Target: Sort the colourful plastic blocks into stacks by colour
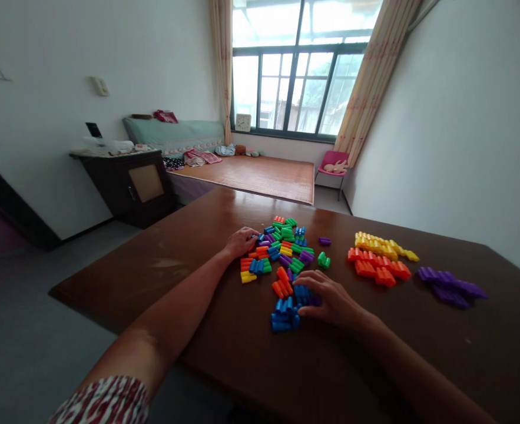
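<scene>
On the brown worktop [189, 235], blue blocks [282, 321] sit just left of the nearer right hand [325, 297]. Its grip curls round more blocks [302, 294]; I can't tell if it holds any. The left hand [242, 240] is at the mixed pile [285, 251], hold hidden.

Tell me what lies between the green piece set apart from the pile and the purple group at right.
In the head view, the orange group lies between them, with the yellow group just behind it.

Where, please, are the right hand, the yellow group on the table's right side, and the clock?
Right hand [330, 298]: head view, back of the hand.
Yellow group [377, 244]: head view, its middle pieces.
Clock [242, 122]: head view, its dial.
</scene>
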Tool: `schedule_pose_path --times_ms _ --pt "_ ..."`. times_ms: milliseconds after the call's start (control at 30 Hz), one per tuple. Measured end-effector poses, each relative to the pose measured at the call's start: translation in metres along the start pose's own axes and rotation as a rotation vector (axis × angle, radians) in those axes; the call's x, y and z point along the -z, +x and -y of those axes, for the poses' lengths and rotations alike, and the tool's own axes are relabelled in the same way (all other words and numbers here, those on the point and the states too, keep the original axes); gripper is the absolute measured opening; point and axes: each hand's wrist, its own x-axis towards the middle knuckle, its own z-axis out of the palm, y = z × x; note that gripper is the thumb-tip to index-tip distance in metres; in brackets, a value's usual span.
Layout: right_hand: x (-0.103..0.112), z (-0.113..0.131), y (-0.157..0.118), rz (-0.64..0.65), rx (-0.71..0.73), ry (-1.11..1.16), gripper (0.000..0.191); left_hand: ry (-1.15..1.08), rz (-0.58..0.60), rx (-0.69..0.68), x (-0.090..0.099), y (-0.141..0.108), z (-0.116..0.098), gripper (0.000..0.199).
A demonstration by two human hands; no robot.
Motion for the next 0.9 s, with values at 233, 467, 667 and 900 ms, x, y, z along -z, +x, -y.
schedule_pose_path --times_ms 233,467,667,900 --pt "-0.017 -0.046 -0.003 -0.318 -0.212 -0.012 0.022 -0.025 0.008 -0.007 0.0 0.001 0.004 0.03" --pt "-0.005 -0.08 0.007 -0.523 -0.345 -0.156 0.029 -0.025 0.022 0.03 0.001 0.003 0.005 0.029" --pt "0.005 -0.088 0.048 -0.309 -0.342 -0.3 0.034 -0.046 0.033 0.001 0.004 0.002 0.002 0.029" --pt "0.03 -0.075 0.042 -0.406 -0.422 0.159 0.033 -0.095 0.034 -0.026 0.003 0.003 0.01 0.031"
